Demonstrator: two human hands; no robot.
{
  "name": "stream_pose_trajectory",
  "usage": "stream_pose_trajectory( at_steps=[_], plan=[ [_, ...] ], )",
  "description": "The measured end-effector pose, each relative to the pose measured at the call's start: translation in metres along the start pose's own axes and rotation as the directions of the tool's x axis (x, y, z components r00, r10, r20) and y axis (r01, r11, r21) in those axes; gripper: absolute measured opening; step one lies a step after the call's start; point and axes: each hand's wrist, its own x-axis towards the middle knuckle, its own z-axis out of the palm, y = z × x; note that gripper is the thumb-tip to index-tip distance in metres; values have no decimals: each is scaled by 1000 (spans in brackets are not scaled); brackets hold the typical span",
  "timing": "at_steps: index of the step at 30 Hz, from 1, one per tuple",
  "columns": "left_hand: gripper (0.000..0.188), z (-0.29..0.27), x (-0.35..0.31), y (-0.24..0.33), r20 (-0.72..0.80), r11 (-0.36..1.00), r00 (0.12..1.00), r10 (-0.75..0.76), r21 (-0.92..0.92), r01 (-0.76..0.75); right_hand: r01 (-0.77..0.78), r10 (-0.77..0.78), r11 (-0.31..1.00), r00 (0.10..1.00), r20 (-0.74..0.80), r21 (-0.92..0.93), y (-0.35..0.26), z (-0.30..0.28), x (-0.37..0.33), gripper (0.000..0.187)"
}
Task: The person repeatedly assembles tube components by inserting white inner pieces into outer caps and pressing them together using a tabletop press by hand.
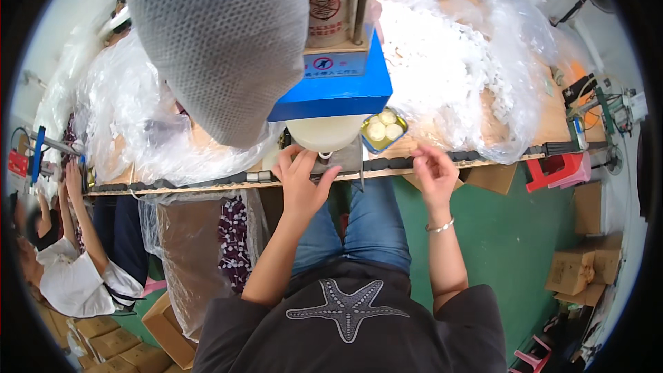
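Observation:
My left hand [302,183] rests at the metal work plate [351,159] of a bench machine [338,93] with a blue housing. Its fingers and thumb are apart, and a small dark ring-shaped part [324,156] sits just beyond them under the machine's pale rounded guard [324,132]. Off to the right, by the table edge, my right hand [435,176] is raised with fingertips pinched together; whatever they hold, if anything, is too small to make out. Between that hand and the machine lies a small yellow-rimmed tray [384,144] with several round pale pieces.
Clear plastic sheeting [166,145] covers the bench on the left; a heap of small white parts [449,62] lies on plastic at right. A grey cloth-covered part [221,48] blocks the upper view. Below hangs a bag of dark red and white pieces [235,242]. Another person [83,269] works far left.

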Motion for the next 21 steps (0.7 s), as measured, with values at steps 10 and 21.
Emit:
stream_pose_trajectory(
  at_steps=[10,21],
  plan=[
    [23,-43,11,-4,153,759,953,-262,-578,301,389,-314,607,918,240,-693,-2,-9,122,21],
    [26,-197,-143,-181,406,586,476,-780,741,328,444,24,180,890,455,-878,3,-12,150,22]
  ],
)
